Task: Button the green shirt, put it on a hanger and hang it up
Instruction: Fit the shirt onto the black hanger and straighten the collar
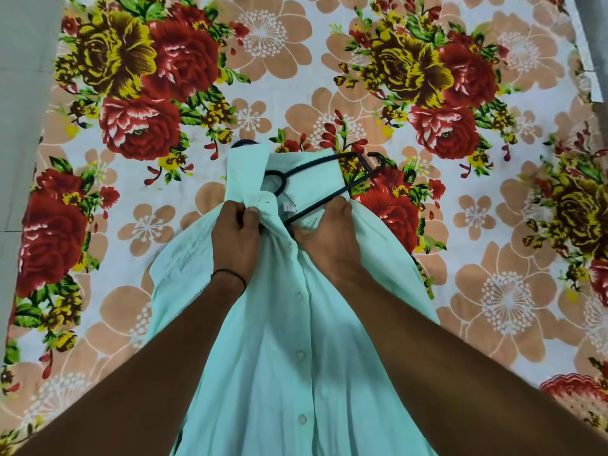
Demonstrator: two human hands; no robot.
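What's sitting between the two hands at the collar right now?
In the head view, the shirt placket and a bar of the black hanger lie between the left hand and right hand.

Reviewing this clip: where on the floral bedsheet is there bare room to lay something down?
The floral bedsheet lies bare beyond the collar, along the whole far strip, and on both flanks of the green shirt. It is crowded in the middle, where the left hand, right hand and black hanger meet.

Even soft light, wide-angle edge bending
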